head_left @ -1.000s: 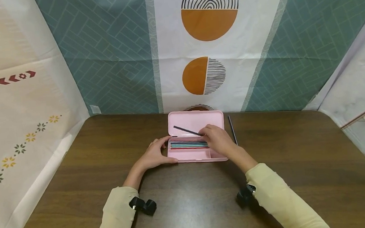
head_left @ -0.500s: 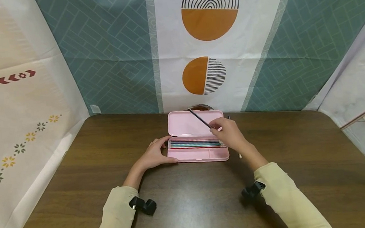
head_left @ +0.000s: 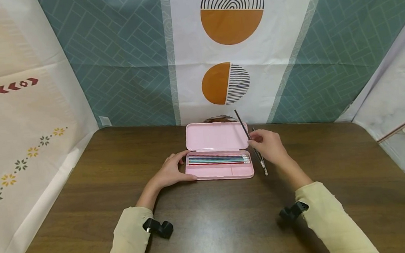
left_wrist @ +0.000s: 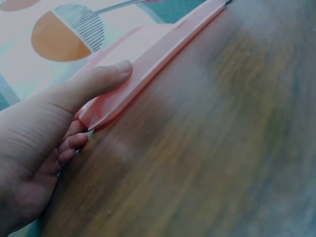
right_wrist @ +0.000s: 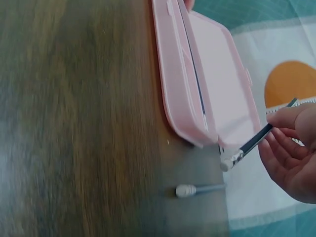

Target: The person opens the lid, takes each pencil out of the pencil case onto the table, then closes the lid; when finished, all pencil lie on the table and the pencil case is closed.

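Note:
A pink pencil case (head_left: 206,173) lies on the table with its lid (head_left: 215,136) raised at the back. Several coloured pencils (head_left: 220,159) lie side by side in its long rear compartment. My left hand (head_left: 170,172) grips the case's left end, thumb (left_wrist: 106,81) on the front wall and fingers behind. Just right of the case, my right hand (head_left: 272,147) pinches a dark pencil (right_wrist: 256,140) between thumb and fingers, its white eraser end tilted down toward the table. Another dark pencil (right_wrist: 205,188), eraser end nearest me, lies on the table close under the held one.
The brown wooden table (head_left: 211,222) extends in front and to both sides. A patterned cloth (head_left: 128,68) hangs along its back edge, right behind the case. Light cloths (head_left: 25,130) hang at the sides. A small black camera (head_left: 159,228) sits on each wrist.
My right hand has carried the dark pencil from over the case to the right, turning it steeper, beside the pencil on the table. My left hand stays on the case.

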Action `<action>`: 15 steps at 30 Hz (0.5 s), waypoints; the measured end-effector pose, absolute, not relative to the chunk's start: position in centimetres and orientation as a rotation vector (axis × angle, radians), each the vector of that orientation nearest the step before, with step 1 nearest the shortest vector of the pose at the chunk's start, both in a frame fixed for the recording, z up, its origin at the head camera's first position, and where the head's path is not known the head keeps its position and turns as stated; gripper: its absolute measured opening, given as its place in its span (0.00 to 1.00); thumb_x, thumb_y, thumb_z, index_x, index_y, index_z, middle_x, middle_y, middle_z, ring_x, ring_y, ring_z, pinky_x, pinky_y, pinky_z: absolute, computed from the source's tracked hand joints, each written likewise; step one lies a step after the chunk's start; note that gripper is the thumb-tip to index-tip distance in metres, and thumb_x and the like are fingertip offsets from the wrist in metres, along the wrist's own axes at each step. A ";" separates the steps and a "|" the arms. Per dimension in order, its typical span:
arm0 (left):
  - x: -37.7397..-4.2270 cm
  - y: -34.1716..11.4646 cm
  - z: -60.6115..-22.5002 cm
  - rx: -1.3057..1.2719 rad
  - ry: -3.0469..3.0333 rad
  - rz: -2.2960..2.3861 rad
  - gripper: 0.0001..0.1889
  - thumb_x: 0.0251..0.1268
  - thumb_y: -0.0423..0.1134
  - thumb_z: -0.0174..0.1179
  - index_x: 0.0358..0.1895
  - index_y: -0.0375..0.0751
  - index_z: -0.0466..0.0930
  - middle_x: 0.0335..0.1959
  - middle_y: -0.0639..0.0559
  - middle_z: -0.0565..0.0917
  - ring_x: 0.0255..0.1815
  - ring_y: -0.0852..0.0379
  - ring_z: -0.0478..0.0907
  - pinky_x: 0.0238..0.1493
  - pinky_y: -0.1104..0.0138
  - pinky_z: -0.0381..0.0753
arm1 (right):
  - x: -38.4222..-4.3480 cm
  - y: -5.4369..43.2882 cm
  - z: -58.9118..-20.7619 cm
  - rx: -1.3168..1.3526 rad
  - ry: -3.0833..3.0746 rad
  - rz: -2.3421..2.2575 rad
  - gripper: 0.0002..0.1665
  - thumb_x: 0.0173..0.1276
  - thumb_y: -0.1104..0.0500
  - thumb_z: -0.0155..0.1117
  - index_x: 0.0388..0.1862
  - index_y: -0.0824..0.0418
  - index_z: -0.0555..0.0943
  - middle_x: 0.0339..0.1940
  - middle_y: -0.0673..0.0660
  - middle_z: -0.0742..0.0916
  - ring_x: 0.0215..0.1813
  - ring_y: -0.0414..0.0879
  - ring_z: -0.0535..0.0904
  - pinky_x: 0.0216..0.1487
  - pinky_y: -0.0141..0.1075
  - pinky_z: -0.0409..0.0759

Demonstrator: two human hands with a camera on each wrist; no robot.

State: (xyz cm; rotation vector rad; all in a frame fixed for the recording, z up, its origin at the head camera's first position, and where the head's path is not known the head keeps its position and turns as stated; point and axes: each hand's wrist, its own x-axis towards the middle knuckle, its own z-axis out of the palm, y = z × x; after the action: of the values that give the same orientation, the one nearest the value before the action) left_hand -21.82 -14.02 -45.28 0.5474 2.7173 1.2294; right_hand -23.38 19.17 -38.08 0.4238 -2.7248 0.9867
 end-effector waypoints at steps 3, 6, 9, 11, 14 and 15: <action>-21.8 -14.0 -45.3 0.548 2.718 1.231 0.49 0.40 0.51 0.78 0.70 0.39 0.66 0.41 0.47 0.72 0.44 0.51 0.66 0.42 0.59 0.66 | -23.5 20.2 -38.3 0.356 -2.733 0.999 0.13 0.63 0.66 0.66 0.44 0.75 0.82 0.35 0.65 0.86 0.38 0.58 0.83 0.41 0.49 0.78; -21.9 -14.0 -45.3 0.549 2.721 1.229 0.50 0.40 0.51 0.78 0.70 0.39 0.66 0.41 0.47 0.72 0.44 0.51 0.66 0.42 0.59 0.66 | -23.6 21.0 -38.3 0.307 -2.746 0.998 0.14 0.63 0.66 0.66 0.45 0.75 0.82 0.34 0.65 0.86 0.38 0.58 0.83 0.40 0.47 0.78; -21.9 -14.0 -45.4 0.549 2.723 1.228 0.50 0.40 0.51 0.78 0.70 0.39 0.66 0.41 0.47 0.72 0.44 0.51 0.67 0.42 0.59 0.67 | -23.6 21.8 -38.3 0.260 -2.774 0.987 0.15 0.63 0.65 0.67 0.45 0.74 0.82 0.35 0.64 0.86 0.39 0.57 0.83 0.39 0.43 0.78; -21.9 -14.0 -45.4 0.549 2.724 1.228 0.50 0.40 0.51 0.78 0.70 0.40 0.65 0.41 0.47 0.72 0.44 0.51 0.67 0.42 0.59 0.67 | -23.5 22.3 -38.3 0.227 -2.803 1.007 0.15 0.63 0.65 0.67 0.45 0.75 0.81 0.35 0.65 0.86 0.37 0.56 0.84 0.37 0.41 0.79; -21.9 -14.1 -45.4 0.553 2.726 1.226 0.50 0.40 0.51 0.78 0.70 0.39 0.65 0.41 0.47 0.72 0.44 0.51 0.67 0.42 0.59 0.67 | -23.4 23.0 -38.4 0.167 -2.851 1.066 0.16 0.64 0.65 0.66 0.46 0.76 0.80 0.35 0.65 0.86 0.31 0.52 0.84 0.33 0.37 0.80; -21.9 -14.1 -45.4 0.556 2.727 1.225 0.50 0.40 0.51 0.78 0.70 0.39 0.65 0.41 0.47 0.72 0.44 0.51 0.67 0.42 0.59 0.67 | -23.4 23.3 -38.5 0.157 -2.860 1.098 0.17 0.63 0.65 0.66 0.46 0.77 0.80 0.35 0.66 0.86 0.29 0.51 0.84 0.32 0.37 0.81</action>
State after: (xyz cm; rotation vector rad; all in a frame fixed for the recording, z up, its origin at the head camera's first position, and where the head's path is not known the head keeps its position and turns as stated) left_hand -21.88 -14.08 -45.40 0.5564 2.7272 1.2254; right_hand -23.41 23.28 -38.46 0.1574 -2.8597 1.0982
